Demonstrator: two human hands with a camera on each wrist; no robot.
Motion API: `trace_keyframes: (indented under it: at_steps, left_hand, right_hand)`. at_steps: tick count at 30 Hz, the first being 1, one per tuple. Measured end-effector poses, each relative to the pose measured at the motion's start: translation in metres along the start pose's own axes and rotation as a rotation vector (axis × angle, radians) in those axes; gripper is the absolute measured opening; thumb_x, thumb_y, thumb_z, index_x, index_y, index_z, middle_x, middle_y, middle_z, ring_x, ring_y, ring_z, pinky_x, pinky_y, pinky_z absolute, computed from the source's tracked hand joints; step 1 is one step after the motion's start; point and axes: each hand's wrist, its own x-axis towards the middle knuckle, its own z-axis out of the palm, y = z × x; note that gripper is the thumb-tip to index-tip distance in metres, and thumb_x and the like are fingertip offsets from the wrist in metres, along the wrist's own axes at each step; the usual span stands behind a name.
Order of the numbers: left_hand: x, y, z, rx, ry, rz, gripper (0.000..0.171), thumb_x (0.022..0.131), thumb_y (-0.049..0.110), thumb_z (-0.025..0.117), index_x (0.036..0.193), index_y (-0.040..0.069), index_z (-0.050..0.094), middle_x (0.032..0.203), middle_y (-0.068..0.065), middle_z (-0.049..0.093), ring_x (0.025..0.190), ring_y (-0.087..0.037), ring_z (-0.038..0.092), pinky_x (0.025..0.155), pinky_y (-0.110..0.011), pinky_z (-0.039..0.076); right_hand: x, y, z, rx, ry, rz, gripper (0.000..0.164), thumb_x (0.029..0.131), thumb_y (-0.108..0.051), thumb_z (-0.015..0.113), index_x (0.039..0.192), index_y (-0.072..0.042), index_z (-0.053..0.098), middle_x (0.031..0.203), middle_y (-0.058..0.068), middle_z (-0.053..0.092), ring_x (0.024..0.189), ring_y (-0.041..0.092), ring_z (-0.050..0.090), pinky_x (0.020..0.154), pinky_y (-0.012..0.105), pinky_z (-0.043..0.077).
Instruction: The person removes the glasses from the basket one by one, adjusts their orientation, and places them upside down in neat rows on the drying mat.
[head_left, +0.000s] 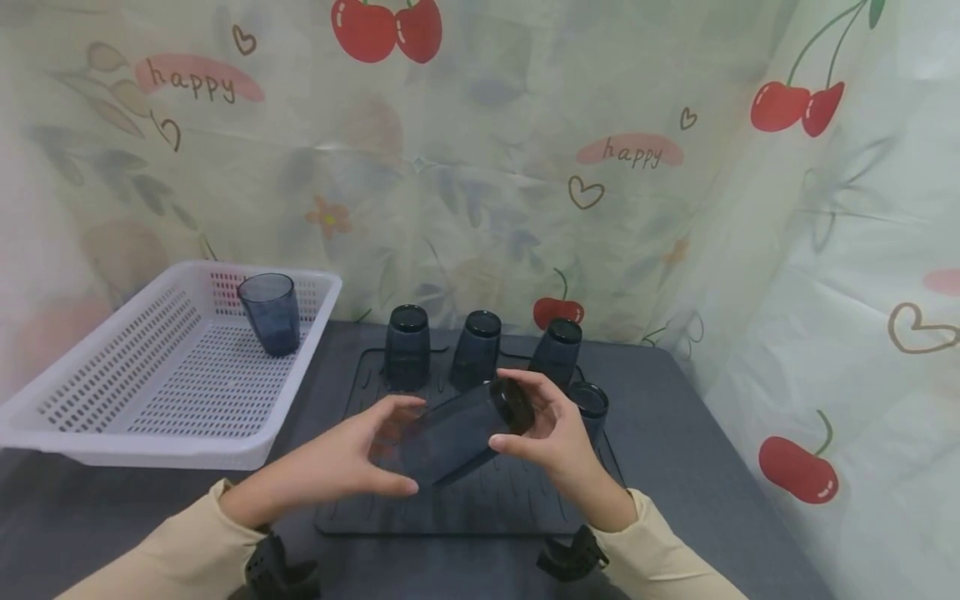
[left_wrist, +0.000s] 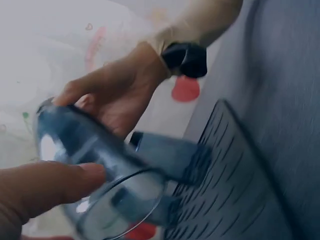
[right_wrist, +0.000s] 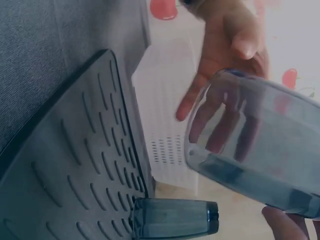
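A dark blue-grey tinted drinking glass (head_left: 461, 429) is held tilted above the black drying mat (head_left: 450, 517), its thick base up toward the right and its mouth toward the lower left. My right hand (head_left: 553, 437) grips it near the base between thumb and fingers. Around the mouth end, my left hand (head_left: 360, 454) has its thumb and fingers spread apart. The right wrist view shows the left hand's fingers (right_wrist: 217, 117) behind the clear wall of the glass, its thumb standing off. Several matching glasses (head_left: 407, 350) stand upside down on the mat, behind and right of the hands.
At the left sits a white perforated plastic basket (head_left: 318, 333) with one tinted glass (head_left: 273, 321) inside, mouth up. A dark grey cloth (head_left: 697, 467) covers the table. Printed curtains (head_left: 487, 125) hang close behind and at the right.
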Motion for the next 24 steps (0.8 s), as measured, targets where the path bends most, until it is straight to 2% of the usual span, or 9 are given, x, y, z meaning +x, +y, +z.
trace_keyframes:
  at_steps: [2,5,9,13,17,20,24]
  left_hand:
    - [-0.003,0.004,-0.007,0.149,-0.002,-0.026,0.082,0.082,0.037,0.077,0.147,0.011,0.034,0.144,-0.012,0.045,0.13,-0.034,0.047,0.102,-0.052,0.044]
    - [-0.006,0.007,-0.014,0.308,-0.042,-0.045,0.071,0.085,0.042,0.073,0.141,0.012,0.043,0.139,-0.008,0.052,0.127,-0.03,0.052,0.1,-0.051,0.045]
    - [-0.01,0.007,-0.019,0.437,-0.138,-0.044,0.061,0.086,0.045,0.07,0.134,0.011,0.052,0.132,-0.006,0.058,0.121,-0.026,0.057,0.097,-0.049,0.047]
    - [-0.015,0.006,-0.017,0.467,-0.248,-0.044,0.055,0.087,0.044,0.07,0.13,0.013,0.055,0.125,-0.003,0.062,0.115,-0.023,0.06,0.093,-0.044,0.05]
    - [-0.019,0.006,-0.014,0.451,-0.336,-0.053,0.051,0.088,0.043,0.069,0.129,0.017,0.055,0.122,0.001,0.063,0.111,-0.019,0.061,0.09,-0.039,0.051]
    - [-0.021,0.006,-0.012,0.447,-0.371,-0.058,0.05,0.088,0.043,0.069,0.129,0.018,0.055,0.122,0.004,0.063,0.11,-0.016,0.061,0.09,-0.036,0.051]
    - [-0.022,0.006,-0.009,0.457,-0.384,-0.055,0.049,0.088,0.043,0.069,0.128,0.019,0.056,0.119,0.007,0.063,0.108,-0.012,0.06,0.088,-0.034,0.052]
  right_hand:
    - [0.0,0.001,-0.001,-0.024,-0.004,0.014,0.068,0.078,-0.003,0.078,0.138,-0.006,0.047,0.134,0.005,0.054,0.121,0.015,0.054,0.087,0.027,0.054]
    - [0.0,0.003,-0.003,-0.059,-0.011,0.031,0.069,0.078,-0.003,0.077,0.14,-0.005,0.046,0.134,0.004,0.053,0.121,0.015,0.054,0.082,0.026,0.054]
    - [0.001,0.004,-0.003,-0.102,-0.011,0.067,0.07,0.079,-0.005,0.078,0.14,-0.01,0.047,0.136,0.005,0.053,0.121,0.014,0.055,0.078,0.027,0.055]
    - [0.002,0.005,-0.003,-0.148,-0.002,0.104,0.069,0.078,-0.008,0.08,0.139,-0.017,0.049,0.138,0.006,0.052,0.121,0.016,0.055,0.084,0.03,0.055]
    - [0.005,0.006,-0.002,-0.206,0.018,0.139,0.068,0.077,-0.012,0.082,0.137,-0.025,0.052,0.14,0.006,0.052,0.12,0.02,0.056,0.086,0.033,0.055]
    - [0.007,0.007,-0.001,-0.255,0.038,0.167,0.067,0.077,-0.016,0.083,0.135,-0.03,0.053,0.14,0.005,0.052,0.12,0.021,0.056,0.086,0.035,0.055]
    - [0.011,0.011,0.0,-0.325,0.063,0.2,0.067,0.075,-0.02,0.085,0.133,-0.034,0.054,0.14,-0.002,0.053,0.121,0.02,0.057,0.088,0.036,0.054]
